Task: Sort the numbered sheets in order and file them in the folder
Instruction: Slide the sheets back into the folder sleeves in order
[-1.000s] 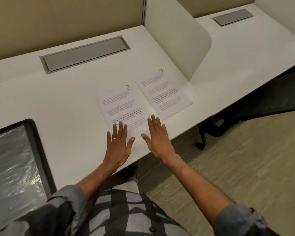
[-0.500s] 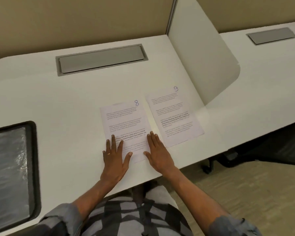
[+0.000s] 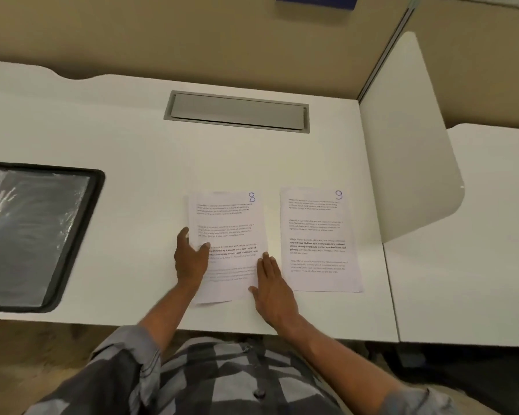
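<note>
Two hands flank sheet 8 (image 3: 226, 229) at the front edge of the desk (image 3: 102, 139): left hand (image 3: 191, 260) pinching it, right hand (image 3: 273, 287) flat.

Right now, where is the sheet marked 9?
In the head view the sheet marked 9 lies flat on the white desk, right of centre, between the sheet marked 8 and the white divider panel.

Worktop (image 3: 132, 151) white; sheets (image 3: 318, 235) white, black print, blue numerals; folder (image 3: 96, 187) black-rimmed, clear sleeve; shirt (image 3: 222, 378) grey-black check.
</note>
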{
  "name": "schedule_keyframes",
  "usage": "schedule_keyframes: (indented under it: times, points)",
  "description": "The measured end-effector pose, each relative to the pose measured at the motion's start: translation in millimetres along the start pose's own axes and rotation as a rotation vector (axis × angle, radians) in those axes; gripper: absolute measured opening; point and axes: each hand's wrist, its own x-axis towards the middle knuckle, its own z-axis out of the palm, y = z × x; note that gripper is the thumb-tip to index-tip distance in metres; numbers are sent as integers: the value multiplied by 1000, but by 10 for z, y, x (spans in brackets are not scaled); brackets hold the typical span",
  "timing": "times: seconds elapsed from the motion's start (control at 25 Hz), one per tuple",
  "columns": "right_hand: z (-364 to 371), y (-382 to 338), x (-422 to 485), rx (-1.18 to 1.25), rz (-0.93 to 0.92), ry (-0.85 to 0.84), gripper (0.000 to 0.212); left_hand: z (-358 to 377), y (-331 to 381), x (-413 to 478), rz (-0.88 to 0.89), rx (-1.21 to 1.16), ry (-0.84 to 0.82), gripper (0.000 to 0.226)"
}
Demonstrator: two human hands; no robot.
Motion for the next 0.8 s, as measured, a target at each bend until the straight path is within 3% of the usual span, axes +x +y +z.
schedule_keyframes:
  times: [0.16, 0.36, 0.56, 0.8]
  points:
    - [-184, 50, 95, 215, 20, -32, 76, -173, 56, -89, 37, -159, -70, 34]
    - [-578, 126, 554, 679, 141, 116, 82, -440, 143, -226, 33, -377, -167, 31]
    - [-887, 146, 808, 1015, 100, -23, 22, -732, 123, -299, 24, -529, -199, 37]
    - [-955, -167, 889, 1156, 51, -65, 25, -1158, -7, -212, -12, -620, -165, 39]
